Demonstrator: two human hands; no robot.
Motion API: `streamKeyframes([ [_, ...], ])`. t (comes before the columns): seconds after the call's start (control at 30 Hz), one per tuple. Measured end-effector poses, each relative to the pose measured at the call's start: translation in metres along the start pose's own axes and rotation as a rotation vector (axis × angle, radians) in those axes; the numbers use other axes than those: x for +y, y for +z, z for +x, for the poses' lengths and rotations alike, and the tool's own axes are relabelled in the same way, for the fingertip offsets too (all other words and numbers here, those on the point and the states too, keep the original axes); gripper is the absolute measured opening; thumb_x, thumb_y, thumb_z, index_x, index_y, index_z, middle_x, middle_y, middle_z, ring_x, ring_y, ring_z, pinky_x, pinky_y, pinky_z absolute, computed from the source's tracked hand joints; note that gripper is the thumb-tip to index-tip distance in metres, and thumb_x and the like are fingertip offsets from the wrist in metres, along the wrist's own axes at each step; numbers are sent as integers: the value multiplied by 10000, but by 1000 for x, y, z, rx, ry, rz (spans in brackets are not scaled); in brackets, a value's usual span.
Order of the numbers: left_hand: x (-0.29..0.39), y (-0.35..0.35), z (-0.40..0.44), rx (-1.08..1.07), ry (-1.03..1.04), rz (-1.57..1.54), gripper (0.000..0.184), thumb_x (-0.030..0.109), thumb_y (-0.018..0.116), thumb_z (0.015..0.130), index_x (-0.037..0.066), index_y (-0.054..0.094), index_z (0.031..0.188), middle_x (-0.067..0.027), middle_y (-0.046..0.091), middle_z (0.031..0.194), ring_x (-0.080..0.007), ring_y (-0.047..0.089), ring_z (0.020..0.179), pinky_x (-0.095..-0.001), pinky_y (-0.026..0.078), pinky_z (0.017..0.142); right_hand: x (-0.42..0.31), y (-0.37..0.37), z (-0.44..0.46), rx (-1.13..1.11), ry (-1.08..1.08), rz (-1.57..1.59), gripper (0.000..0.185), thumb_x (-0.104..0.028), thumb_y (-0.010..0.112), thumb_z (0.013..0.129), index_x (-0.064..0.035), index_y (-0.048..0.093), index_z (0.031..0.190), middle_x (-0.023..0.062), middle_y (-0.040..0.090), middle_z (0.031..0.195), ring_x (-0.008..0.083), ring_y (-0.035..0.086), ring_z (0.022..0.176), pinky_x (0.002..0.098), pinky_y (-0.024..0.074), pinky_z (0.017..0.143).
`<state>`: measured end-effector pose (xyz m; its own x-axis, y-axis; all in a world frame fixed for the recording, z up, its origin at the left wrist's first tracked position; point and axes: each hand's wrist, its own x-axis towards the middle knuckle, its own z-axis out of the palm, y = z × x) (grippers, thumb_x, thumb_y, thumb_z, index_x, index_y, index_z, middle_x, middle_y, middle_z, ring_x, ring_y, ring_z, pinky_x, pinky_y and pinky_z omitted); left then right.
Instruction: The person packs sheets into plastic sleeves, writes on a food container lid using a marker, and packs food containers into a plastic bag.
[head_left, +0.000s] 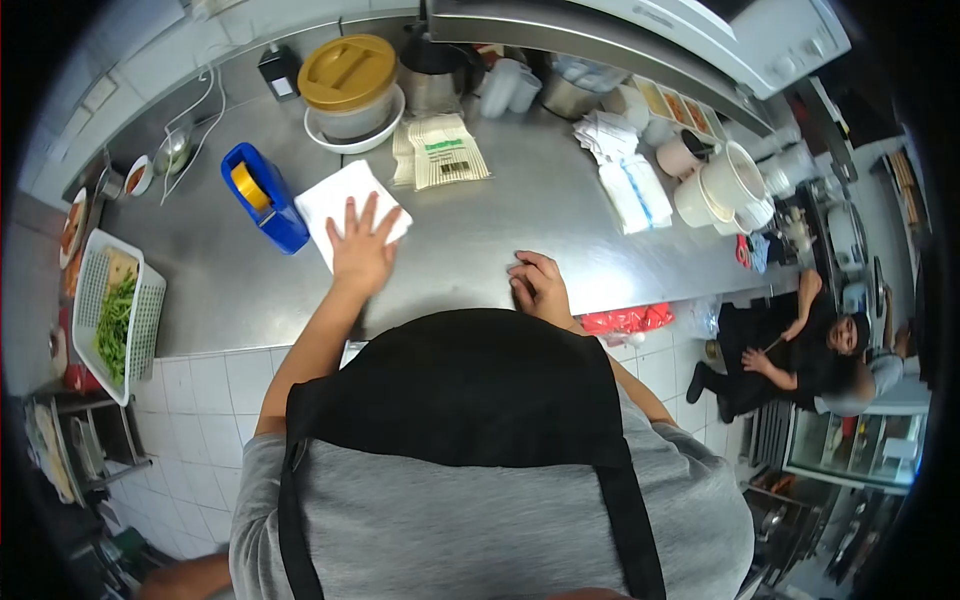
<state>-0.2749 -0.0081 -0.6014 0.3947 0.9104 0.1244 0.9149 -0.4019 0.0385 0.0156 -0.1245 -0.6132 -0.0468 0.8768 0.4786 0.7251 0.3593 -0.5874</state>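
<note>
presses white cloth [326, 192] flat under spread-fingered left hand [364, 250], perhaps against slipping, and rests right hand [542, 290] with curled, slightly parted fingers at steel counter [460, 225].

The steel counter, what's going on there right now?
A person in a black apron is at the steel counter. Their left hand lies spread on a white cloth, beside a blue tape dispenser. Their right hand is loosely curled near the counter's front edge, with nothing visible in it. Striped packets lie farther back.
</note>
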Motion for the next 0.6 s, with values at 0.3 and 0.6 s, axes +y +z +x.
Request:
streamKeyframes([
  [0.3,31,-22,74,86,228,-197,501,220,604,822,162,508,1310,-140,309,1474,-321,259,1383,-506,256,1088,-2,0,-10,78,-72,-127,191,-6,673,724,-47,621,903,121,590,1080,326,555,1048,403,466,878],
  [0.6,29,-53,148,33,208,-188,418,14,502,812,122,585,1207,-187,658,1020,-377,631,913,-448,505,776,11,-13,-13,16,-62,52,179,-8,670,723,-37,624,894,116,605,1067,332,560,1038,386,468,876],
])
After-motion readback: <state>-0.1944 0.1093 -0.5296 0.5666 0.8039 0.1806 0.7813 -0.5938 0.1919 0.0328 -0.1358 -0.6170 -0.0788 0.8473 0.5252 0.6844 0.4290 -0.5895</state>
